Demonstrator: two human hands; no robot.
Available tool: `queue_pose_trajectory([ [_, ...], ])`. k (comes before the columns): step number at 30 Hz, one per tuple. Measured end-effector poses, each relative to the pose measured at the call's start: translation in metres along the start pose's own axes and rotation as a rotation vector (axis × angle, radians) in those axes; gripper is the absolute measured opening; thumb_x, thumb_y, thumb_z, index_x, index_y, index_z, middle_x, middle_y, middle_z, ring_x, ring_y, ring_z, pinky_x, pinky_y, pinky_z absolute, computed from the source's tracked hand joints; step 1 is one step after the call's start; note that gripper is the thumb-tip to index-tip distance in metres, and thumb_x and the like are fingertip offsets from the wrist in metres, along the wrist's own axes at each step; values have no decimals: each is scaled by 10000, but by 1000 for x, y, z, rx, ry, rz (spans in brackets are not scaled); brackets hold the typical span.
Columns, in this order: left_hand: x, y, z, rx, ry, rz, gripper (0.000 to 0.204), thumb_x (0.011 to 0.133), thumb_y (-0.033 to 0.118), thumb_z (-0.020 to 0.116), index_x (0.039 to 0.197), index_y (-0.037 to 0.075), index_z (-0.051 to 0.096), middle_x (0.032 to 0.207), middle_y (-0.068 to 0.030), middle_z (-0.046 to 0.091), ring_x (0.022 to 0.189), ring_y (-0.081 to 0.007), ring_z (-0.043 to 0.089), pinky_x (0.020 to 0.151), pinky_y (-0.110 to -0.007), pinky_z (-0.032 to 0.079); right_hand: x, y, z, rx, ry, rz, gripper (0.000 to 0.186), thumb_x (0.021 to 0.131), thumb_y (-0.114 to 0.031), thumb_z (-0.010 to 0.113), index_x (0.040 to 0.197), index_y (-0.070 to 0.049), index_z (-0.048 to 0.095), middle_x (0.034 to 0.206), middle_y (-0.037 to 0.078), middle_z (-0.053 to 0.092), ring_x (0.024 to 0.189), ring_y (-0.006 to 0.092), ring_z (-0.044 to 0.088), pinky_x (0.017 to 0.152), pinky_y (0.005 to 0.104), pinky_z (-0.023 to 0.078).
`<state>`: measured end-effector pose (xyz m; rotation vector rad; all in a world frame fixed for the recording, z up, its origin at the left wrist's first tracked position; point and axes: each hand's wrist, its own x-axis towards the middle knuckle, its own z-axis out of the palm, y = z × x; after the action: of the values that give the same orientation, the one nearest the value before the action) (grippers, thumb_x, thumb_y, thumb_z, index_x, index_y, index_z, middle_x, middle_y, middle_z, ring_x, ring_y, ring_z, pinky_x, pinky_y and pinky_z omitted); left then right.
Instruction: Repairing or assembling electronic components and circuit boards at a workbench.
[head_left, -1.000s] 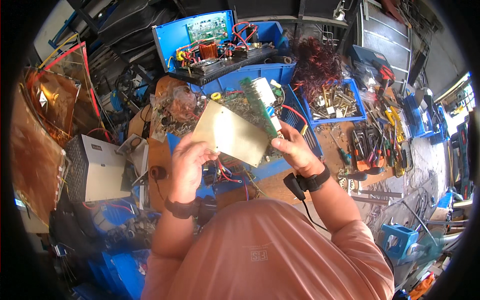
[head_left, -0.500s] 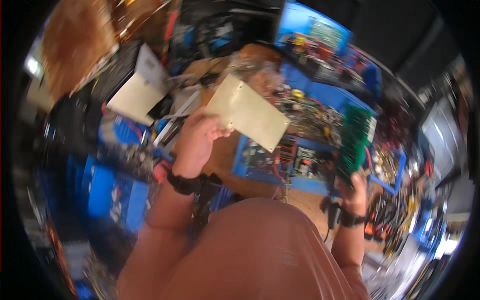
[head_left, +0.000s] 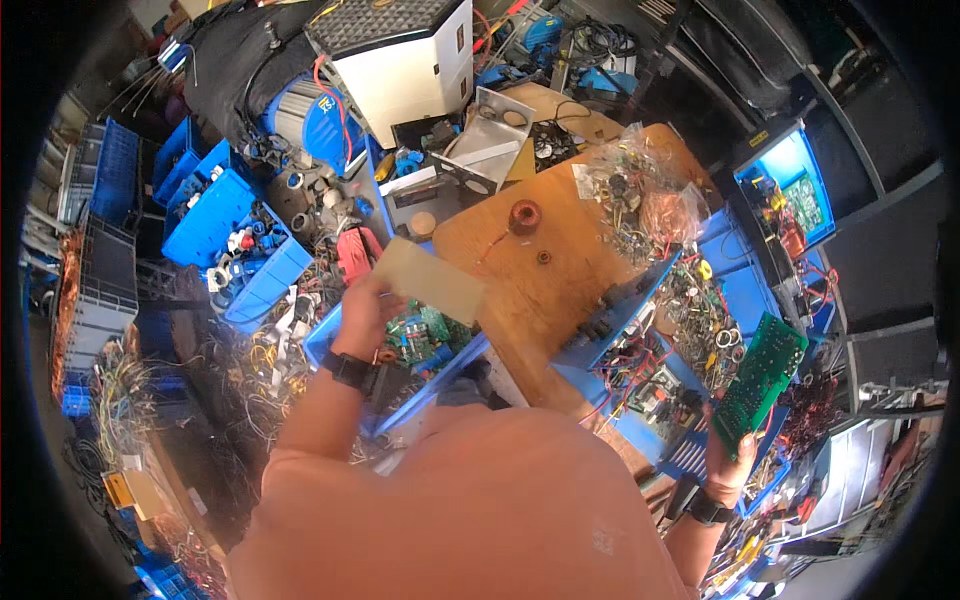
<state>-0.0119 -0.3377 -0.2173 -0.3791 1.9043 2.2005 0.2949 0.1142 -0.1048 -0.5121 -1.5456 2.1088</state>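
My left hand point(head_left: 367, 315) is closed on the edge of a flat, pale beige rectangular plate point(head_left: 432, 281). The plate is slightly blurred and hangs over a blue bin point(head_left: 425, 392) in which several green circuit boards point(head_left: 421, 336) lie. Out to the right, my right hand point(head_left: 732, 458) grips the lower end of a long green circuit board point(head_left: 758, 384), held up at a tilt. Below that board, a blue tray point(head_left: 640, 422) contains electronic parts and red wires.
A wooden tabletop point(head_left: 535, 320) carries a copper coil point(head_left: 525, 217) and a small ring. Loose parts point(head_left: 705, 320) and a clear plastic bag point(head_left: 665, 205) lie right. Leftward stand a blue crate of fittings point(head_left: 240, 250), a blue motor point(head_left: 312, 125) and tangled wires point(head_left: 270, 370). A white-sided cabinet point(head_left: 405, 80) rises behind.
The view has swung to the left. My left hand has carried the beige plate from over the bench to above the bin of circuit boards. My right hand keeps its green board.
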Motion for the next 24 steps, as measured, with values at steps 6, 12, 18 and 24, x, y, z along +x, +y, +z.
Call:
queue_pose_trajectory([
  [6, 42, -34, -23, -376, 63, -333, 259, 930, 137, 487, 1098, -16, 610, 969, -114, 658, 742, -241, 659, 645, -339, 528, 10, -5, 29, -51, 14, 14, 929, 734, -482, 796, 1417, 10, 403, 1338, 156, 529, 1231, 312, 524, 1019, 490, 430],
  [12, 125, 3, 30, 359, -195, 330, 271, 927, 117, 475, 1119, -26, 601, 998, -142, 662, 887, -269, 659, 759, -366, 548, -4, -17, 38, -62, -14, -2, 843, 747, -418, 801, 1398, -13, 450, 1344, 157, 553, 1257, 315, 530, 1061, 523, 396],
  [18, 218, 68, 99, -301, -58, -72, 446, 946, 295, 586, 1201, -64, 514, 1175, -241, 582, 1004, -363, 637, 851, -425, 554, -40, -29, 47, -137, 135, -53, 908, 717, -445, 805, 1379, 51, 431, 1300, 157, 547, 1220, 295, 517, 1073, 478, 357],
  [24, 149, 0, 113, -222, -178, -233, 263, 882, 193, 621, 1089, 31, 619, 911, -94, 665, 787, -233, 652, 671, -328, 540, -78, -31, 41, -179, 253, -41, 902, 705, -426, 819, 1375, 44, 439, 1290, 159, 554, 1231, 295, 518, 1066, 490, 373],
])
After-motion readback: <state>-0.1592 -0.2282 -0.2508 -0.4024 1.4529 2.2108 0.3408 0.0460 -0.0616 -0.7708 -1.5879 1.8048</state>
